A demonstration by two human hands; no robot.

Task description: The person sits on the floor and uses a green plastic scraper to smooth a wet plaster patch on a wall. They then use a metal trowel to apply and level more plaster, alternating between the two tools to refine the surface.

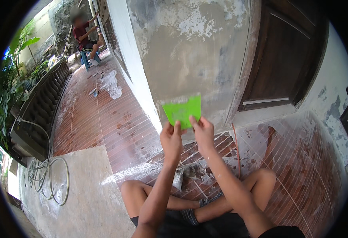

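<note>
Pinching the green spreader (183, 110) by its narrow end with fingers (177, 126) of left hand (171, 141) and right hand (204, 136), likely for even control.

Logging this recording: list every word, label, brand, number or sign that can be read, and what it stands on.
No text can be read.
Flat green scraper, held by the left hand and right hand: faint marks, too blurred to tell whether they are lettering.
Wall and brown door: no lettering visible.
</note>
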